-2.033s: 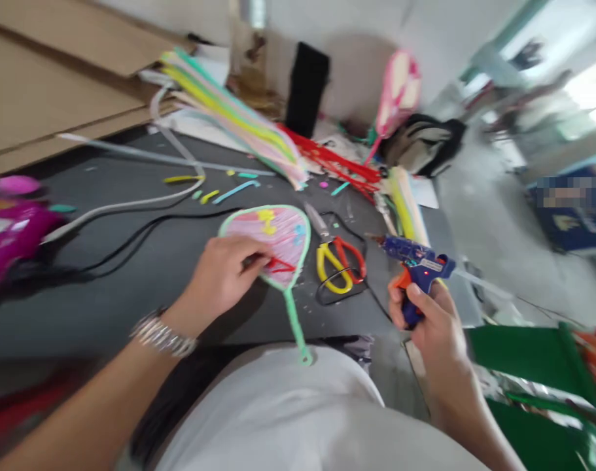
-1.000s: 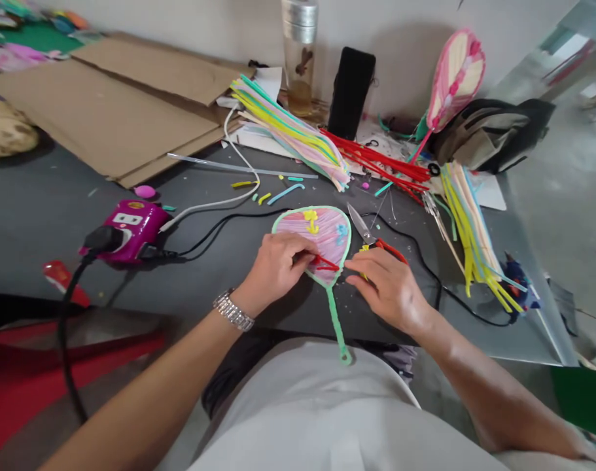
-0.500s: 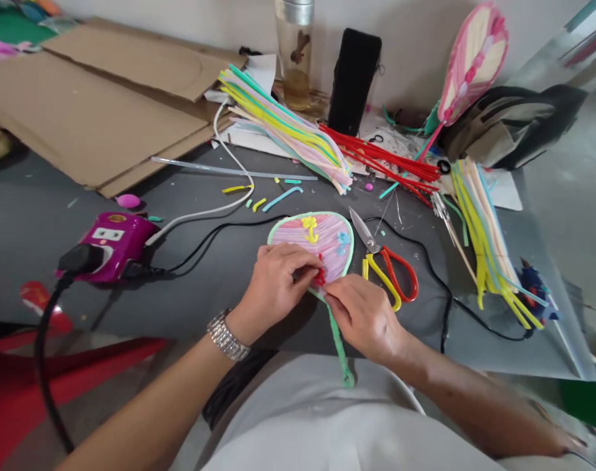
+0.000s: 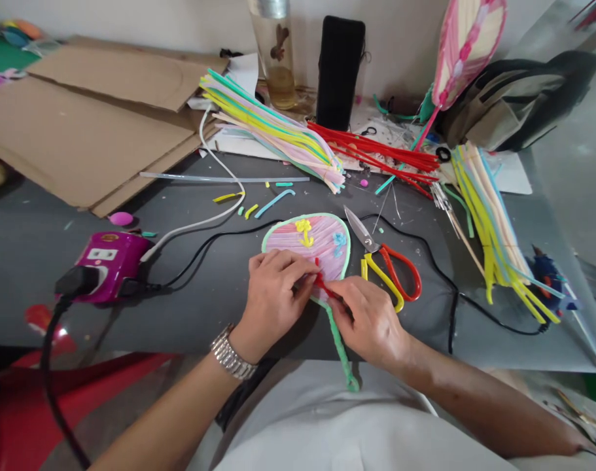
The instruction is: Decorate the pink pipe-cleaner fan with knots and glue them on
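Note:
A round fan point(image 4: 322, 229) made of pink and lilac pipe cleaners, edged in mint green, lies on the dark table with its green handle point(image 4: 341, 350) towards my lap. A yellow flower point(image 4: 304, 232) and a blue flower point(image 4: 339, 243) sit on its face. Over its lower part, my left hand point(image 4: 280, 288) pinches a short bent red pipe cleaner point(image 4: 319, 278). From the other side my right hand point(image 4: 369, 317) is closed on the same red piece. Fingers partly hide it. Scissors point(image 4: 371, 245) with one yellow and one red handle lie just right of the fan.
A purple power socket point(image 4: 108, 252) with cables stands left. Bundles of multicoloured point(image 4: 282, 131) and red pipe cleaners point(image 4: 376, 154) lie behind, another bundle point(image 4: 494, 216) at right beside a blue glue gun point(image 4: 547, 281). Cardboard sheets point(image 4: 91, 124), a bottle point(image 4: 275, 59) and a phone point(image 4: 341, 72) are at the back.
Both hands have shifted slightly on the red pipe cleaner, and more of it shows between my fingers. The camera view has moved a little; the fan stays on the table.

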Tool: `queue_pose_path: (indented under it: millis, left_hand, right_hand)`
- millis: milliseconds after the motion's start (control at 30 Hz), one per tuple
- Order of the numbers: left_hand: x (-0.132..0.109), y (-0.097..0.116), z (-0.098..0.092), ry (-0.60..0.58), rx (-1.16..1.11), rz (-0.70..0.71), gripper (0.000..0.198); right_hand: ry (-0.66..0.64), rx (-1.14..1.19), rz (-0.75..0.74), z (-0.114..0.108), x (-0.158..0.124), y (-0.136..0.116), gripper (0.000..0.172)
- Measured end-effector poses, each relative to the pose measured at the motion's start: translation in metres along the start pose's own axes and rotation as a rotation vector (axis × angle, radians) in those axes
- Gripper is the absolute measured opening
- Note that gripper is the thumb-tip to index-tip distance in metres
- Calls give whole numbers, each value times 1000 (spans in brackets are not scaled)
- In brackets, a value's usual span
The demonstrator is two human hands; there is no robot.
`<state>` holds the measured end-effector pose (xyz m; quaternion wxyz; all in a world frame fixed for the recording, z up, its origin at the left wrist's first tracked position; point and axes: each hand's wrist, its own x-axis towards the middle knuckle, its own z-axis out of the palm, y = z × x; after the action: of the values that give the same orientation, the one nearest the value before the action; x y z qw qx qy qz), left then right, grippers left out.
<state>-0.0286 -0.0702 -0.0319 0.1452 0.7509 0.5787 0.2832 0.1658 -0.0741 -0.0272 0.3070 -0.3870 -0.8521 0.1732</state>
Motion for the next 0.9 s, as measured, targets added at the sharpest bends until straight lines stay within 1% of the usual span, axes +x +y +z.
queue_pose_path:
  millis: [100,200,333,467,600,700,900]
  left_hand:
    - [-1,2,0,23,24,-11,12]
    - [-1,4,0,38,23,-32,10]
    - [-2,4,0,22,18,-47,11]
    - [-2,3,1,26,7,-48,8]
    - [-4,2,2,45,3,-55,6]
    - [-5,2,4,58,4,-56,6]
    - [-5,1,5,62,-4,-42,6]
  right_hand:
    - [10,34,13,2,-1,-2,23]
    - [-8,95,16,2,-1,-3,20]
    - [-21,174,34,-3,4,-2,17]
    - [-34,36,85,-8,16,5,22]
    - [-137,-106,96,-6,27,8,28]
    - [-200,-137,124,-2,30,6,31]
    - [-193,-152,113,3,28,5,30]
